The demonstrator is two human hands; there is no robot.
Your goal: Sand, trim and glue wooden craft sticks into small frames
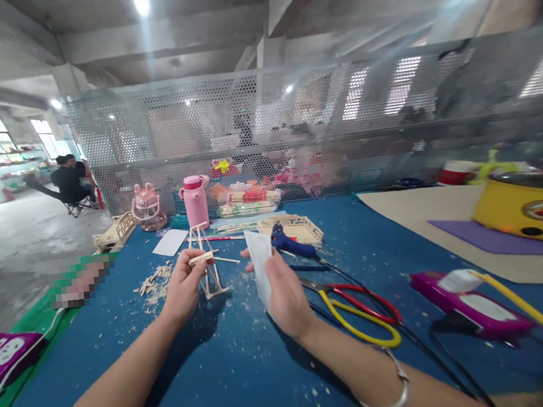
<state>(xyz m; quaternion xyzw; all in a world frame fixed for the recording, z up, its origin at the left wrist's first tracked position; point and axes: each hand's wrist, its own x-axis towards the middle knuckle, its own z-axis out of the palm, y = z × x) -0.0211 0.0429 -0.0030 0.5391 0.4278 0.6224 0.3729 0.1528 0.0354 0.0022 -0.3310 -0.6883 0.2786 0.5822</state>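
Nearest, a silver bangle (391,403) circles the right wrist above the blue mat (230,367); the right hand (285,295) has its fingers closed on a white slip of paper (258,256), held upright just off the mat; the left hand (182,289) pinches a short wooden stick (201,257) between thumb and fingertips, level and crosswise. Between the two hands stands a stick frame (209,270) (a narrow, ladder-like tower), its feet on the mat; whether the held stick touches it or only hangs in front of it, I cannot tell. Right of the right hand lie red and yellow handled cutters (359,313) and a purple power strip (468,306); left of the left hand, a heap of wood scraps (157,283). Further back rests a blue glue gun (291,243), then a pink bottle (196,201) before the mesh screen (292,118); a yellow pot (531,207) sits far right.
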